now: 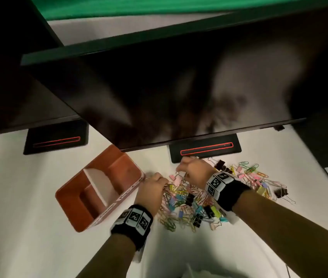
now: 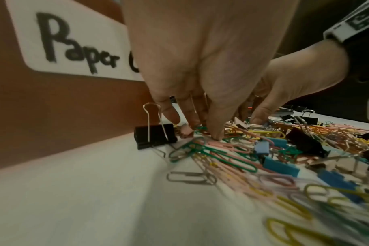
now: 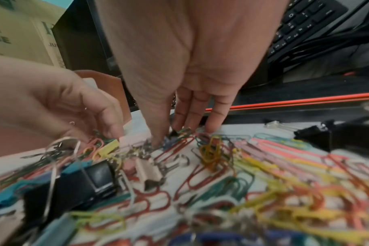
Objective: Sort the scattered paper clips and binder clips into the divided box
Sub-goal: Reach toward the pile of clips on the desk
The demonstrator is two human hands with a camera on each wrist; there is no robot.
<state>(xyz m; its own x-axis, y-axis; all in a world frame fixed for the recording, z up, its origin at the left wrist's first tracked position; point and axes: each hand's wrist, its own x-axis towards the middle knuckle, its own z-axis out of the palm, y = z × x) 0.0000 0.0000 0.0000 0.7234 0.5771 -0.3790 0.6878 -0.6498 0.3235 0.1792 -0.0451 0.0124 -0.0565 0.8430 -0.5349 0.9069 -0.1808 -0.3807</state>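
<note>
Left hand [image 1: 152,191] reaching down into the near-left edge of the pile of clips [image 1: 203,199], fingers [image 2: 216,131] bunched and pointing straight down, tips pressing among green and pink paper clips [image 2: 213,153] on the white worktop [image 1: 38,247] — whether actually pinching one, cannot tell. Standing just left of those fingertips, a black binder clip [image 2: 156,134], its wire handles raised. Sitting right beside this hand on its outer side, the brown divided box [image 1: 98,189], slanted on the worktop, its compartments looking bare as far as showing; facing the wrist camera, a white label [image 2: 74,46] on its wall reading "Paper" and a cut-off letter.

Right hand [image 1: 194,172] dipping into the far edge of the same pile, fingers [image 3: 213,119] hanging nearly straight and loosely spread, thumb and forefinger tips meeting down among tangled clips — grip on anything not clear. Lying under and beyond its wrist, the bulk of the heap: coloured paper clips mixed with black, blue, yellow and pink binder clips, trailing off to the outer side.

Looming beyond both hands, a dark monitor [image 1: 179,87] on a black stand [image 1: 205,149] with a red outline. Showing behind the right hand, a black keyboard [image 3: 305,21].
</note>
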